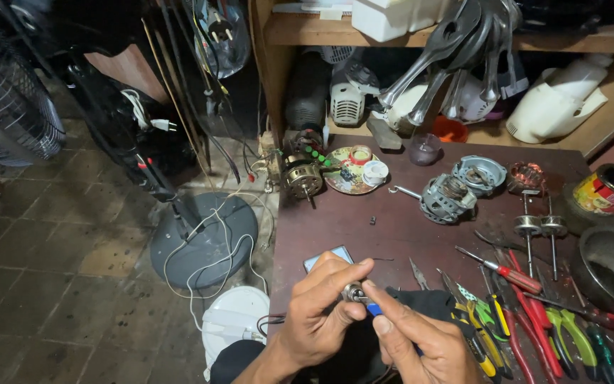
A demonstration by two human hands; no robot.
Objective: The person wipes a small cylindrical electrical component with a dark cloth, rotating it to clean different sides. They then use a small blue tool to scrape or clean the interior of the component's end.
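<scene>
- The view looks down at a dark reddish workbench [392, 227] crowded with fan motor parts and hand tools.
- Low in the middle of the view, the left hand [318, 313] pinches a small round metal part [353, 291] between thumb and fingertips, holding it just above the near edge of the bench.
- The right hand [421, 345] is closed around a blue-handled tool [374, 309], likely a small screwdriver, with its tip set against the metal part.
- Judging from this, the step in hand is working a screw or fitting on that small part; the next move seems to call for a steady pinch from the left hand while the right turns or presses the tool without slipping.
- Just beyond the hands lies a phone [328, 257], face up.
- To the right is a spread of pliers and screwdrivers [527, 313] with red, yellow and green handles.
- Further back sit an opened motor housing [448, 198], a copper-wound motor [303, 178] at the left edge, and a round patterned plate [346, 174] holding small bits.
- At the far right stands a round tin [609, 188] with a red and yellow label, open at the top; its print is too small to make out.
- A wooden shelf [300, 28] behind holds white plastic casings [556, 103].
</scene>
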